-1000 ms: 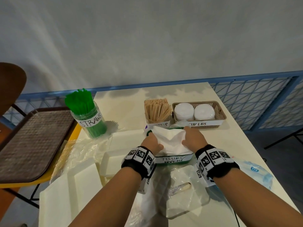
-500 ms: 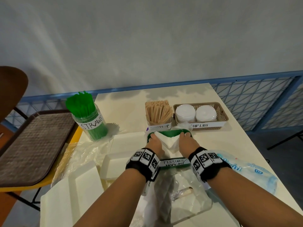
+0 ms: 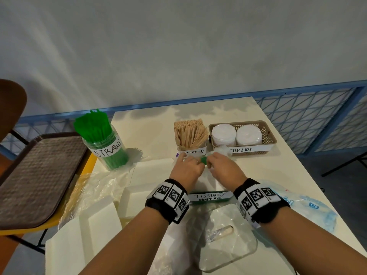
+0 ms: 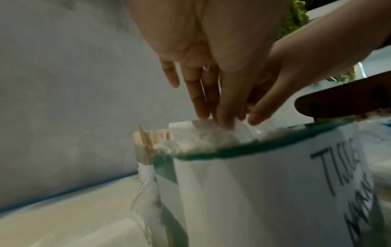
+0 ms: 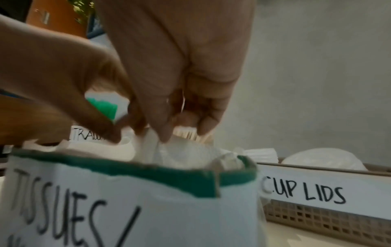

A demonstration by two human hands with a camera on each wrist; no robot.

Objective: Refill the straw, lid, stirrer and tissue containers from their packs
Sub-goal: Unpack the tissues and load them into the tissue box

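The green tissue box [image 3: 210, 197], labelled "TISSUES NAPKINS", stands in front of me with white tissues [image 4: 203, 138] inside it. My left hand [image 3: 186, 165] reaches over its far end; the straight fingers [image 4: 201, 103] press down on the tissues. Beside it, my right hand [image 3: 222, 167] pushes the tissues [image 5: 186, 153] down with its fingertips [image 5: 162, 133]. Behind the box stand the straw jar [image 3: 103, 143] full of green straws, the wooden stirrers [image 3: 190, 133] in their holder, and the brown lid basket [image 3: 266, 133] with two stacks of white lids.
A brown tray [image 3: 37, 175] lies on a yellow chair at the left. White foam trays [image 3: 83, 231] and crumpled clear plastic packs [image 3: 224, 241] cover the near table. A blue tissue pack [image 3: 309, 207] lies at the right, near the table edge.
Both hands have slid forward along the box to its far end. The tissue heap that stood above the rim now sits down inside the box.
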